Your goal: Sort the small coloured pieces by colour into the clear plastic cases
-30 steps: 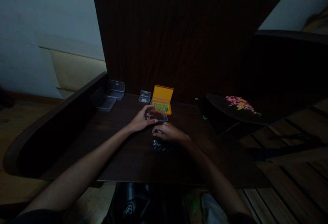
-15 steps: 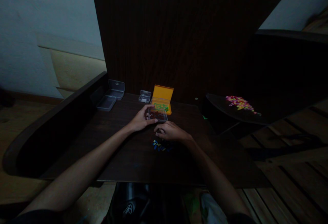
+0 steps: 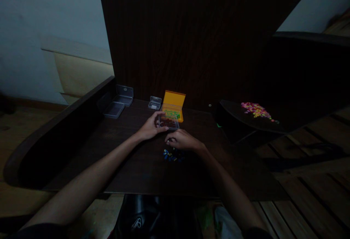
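On a dark wooden table [image 3: 131,166], my left hand [image 3: 150,126] holds the left side of a small clear plastic box [image 3: 168,122] with reddish small pieces inside. My right hand [image 3: 182,140] lies just in front of that box, knuckles up and fingers curled in a pinch; what they hold is too small to see. A little heap of blue small pieces [image 3: 171,155] lies on the table right below my right hand. Behind the clear box stands an open orange box [image 3: 173,106] with green pieces in it.
An open clear case [image 3: 118,101] and a smaller clear case [image 3: 154,103] lie at the table's back left. A heap of pink and yellow pieces [image 3: 256,110] rests on a dark round surface to the right. A dark wooden panel rises behind the table.
My right hand has shifted slightly forward, towards the clear box. The left hand has stayed on the box.
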Motion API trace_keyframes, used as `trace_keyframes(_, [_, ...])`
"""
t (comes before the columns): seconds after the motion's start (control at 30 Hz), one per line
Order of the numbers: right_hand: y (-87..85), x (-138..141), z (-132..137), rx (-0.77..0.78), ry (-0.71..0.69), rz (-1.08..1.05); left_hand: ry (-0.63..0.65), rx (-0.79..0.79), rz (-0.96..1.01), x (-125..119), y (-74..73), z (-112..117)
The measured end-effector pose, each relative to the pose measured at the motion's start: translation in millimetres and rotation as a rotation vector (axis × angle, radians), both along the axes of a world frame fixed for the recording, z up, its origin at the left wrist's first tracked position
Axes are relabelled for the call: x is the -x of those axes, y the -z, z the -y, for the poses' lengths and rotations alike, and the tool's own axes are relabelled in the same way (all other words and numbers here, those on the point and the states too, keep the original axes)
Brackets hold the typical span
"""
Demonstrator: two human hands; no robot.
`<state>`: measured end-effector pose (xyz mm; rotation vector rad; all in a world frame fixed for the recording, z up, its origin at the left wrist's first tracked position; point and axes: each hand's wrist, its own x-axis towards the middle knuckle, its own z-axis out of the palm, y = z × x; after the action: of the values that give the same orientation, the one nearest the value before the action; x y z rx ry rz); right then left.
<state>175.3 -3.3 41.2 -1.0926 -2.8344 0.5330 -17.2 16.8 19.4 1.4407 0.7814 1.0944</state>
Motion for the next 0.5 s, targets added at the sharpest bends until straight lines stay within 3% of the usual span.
trace_keyframes(0.5, [-3.3, 6.3, -1.0, 0.002, 0.01, 0.018, 0.009, -0.002, 0.014, 0.2, 2.9, -1.5])
